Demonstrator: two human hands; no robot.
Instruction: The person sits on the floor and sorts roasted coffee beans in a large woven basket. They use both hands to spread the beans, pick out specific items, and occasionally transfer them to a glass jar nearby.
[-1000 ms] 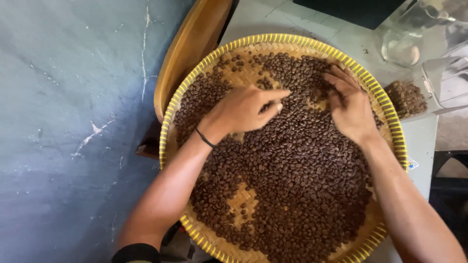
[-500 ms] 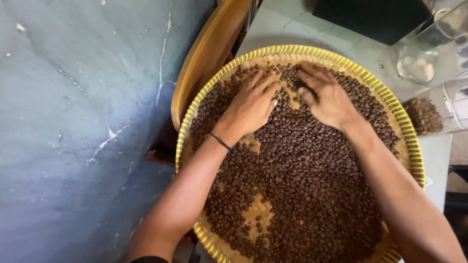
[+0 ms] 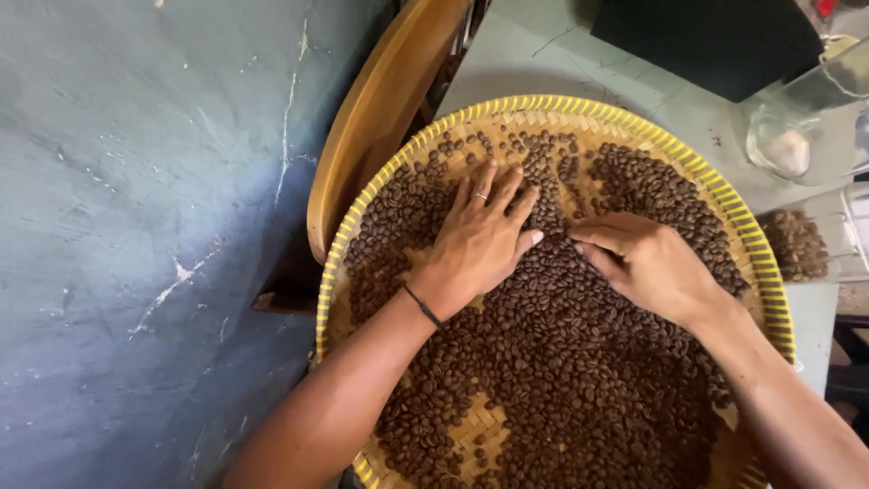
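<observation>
While my left hand (image 3: pixel 480 240) lay flat on the roasted coffee beans (image 3: pixel 579 380), fingers spread and gripping nothing, my right hand (image 3: pixel 647 267) rested beside it with its fingers curled loosely, their tips pointing toward the left thumb; I could not tell whether a bean or two sat pinched under them. The beans filled most of the round woven tray (image 3: pixel 724 195) with the yellow rim, thick near me and thin at the far edge, where bare weave showed through.

The risk, as I judged it, was at that far rim: the tray overhung the grey table (image 3: pixel 543 63), and a hard sweep outward could have flicked beans over the low edge, toward the wooden chair back (image 3: pixel 389 109) on the left or the clear glass jar (image 3: pixel 797 136) on the right. Pressing down with a flat palm might also have tipped the tray if it sat unevenly.

Compared with half a second before, both my hands had drawn back toward me from the far part of the tray, the left had flattened out, and more bare weave lay open beyond my fingertips
</observation>
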